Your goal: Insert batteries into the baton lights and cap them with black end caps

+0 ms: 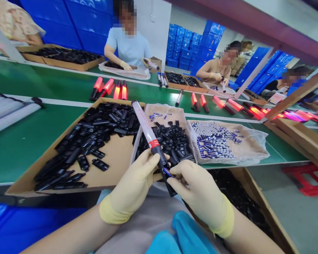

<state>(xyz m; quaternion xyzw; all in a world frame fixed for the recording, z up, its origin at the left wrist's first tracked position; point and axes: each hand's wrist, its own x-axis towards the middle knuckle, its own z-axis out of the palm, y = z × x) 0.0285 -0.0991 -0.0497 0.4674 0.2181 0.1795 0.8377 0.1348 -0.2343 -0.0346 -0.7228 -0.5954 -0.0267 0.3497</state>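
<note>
Both my hands wear pale yellow gloves. My left hand [141,176] is closed around the black handle of a light stick [145,127], which has a clear tube and a red band and leans up to the left. The handle's battery compartment is uncovered toward me. In it sits a blue battery [166,171], pinched by the thumb and fingers of my right hand [194,185]. Just beyond the hands lies a lined box of black plastic parts [172,141]. To its right is a lined tray with many blue and silver batteries [214,139].
A cardboard box [113,151] of black covers stands at the left. Lit red light sticks [119,90] lie along the green conveyor [76,83]. Several people work across it. Below right is another box of black parts [238,197], near a red stool [304,180].
</note>
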